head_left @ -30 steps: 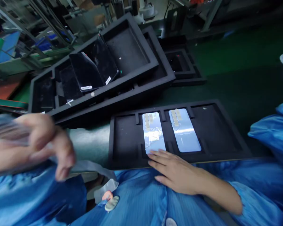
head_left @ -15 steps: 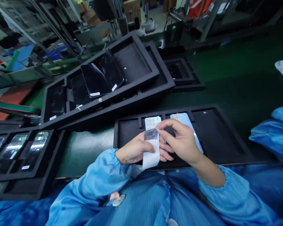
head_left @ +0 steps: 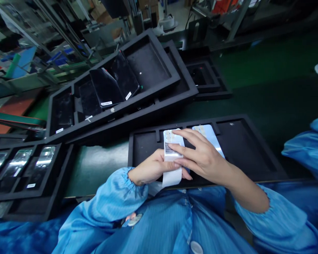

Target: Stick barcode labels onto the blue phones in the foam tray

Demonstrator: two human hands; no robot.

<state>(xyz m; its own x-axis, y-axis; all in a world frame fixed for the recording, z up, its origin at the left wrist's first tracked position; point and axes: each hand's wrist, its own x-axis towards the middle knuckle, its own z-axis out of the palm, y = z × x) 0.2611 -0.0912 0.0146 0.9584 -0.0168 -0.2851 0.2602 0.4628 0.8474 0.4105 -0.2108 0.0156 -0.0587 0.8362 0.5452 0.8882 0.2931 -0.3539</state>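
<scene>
My left hand (head_left: 151,168) is closed on a label strip (head_left: 172,177), its thumb pressed on the white backing paper. A grey printed label (head_left: 169,149) shows near the strip's upper end. Over it reaches my right hand (head_left: 208,157), fingers outstretched and apart, fingertips on or just above the label and thumb near the left thumb. Directly beyond the strip is a pale blue flat piece (head_left: 168,134) with beige patches, partly covered by the hands. A second pale blue flat piece (head_left: 214,137) lies in the black tray (head_left: 250,155) beneath my hands.
Stacked black trays (head_left: 159,84) stand tilted at the back left, holding dark phone-like panels (head_left: 104,86) with small white labels. Another tray (head_left: 39,192) at the left holds glossy panels. A blue sleeve (head_left: 307,144) of another person is at the right, beside the green work surface (head_left: 275,77).
My right hand has gone from a pinch at the label's upper corner to fingers spread across the strip. The printed label now lies against the strip's upper part. My left hand keeps its hold.
</scene>
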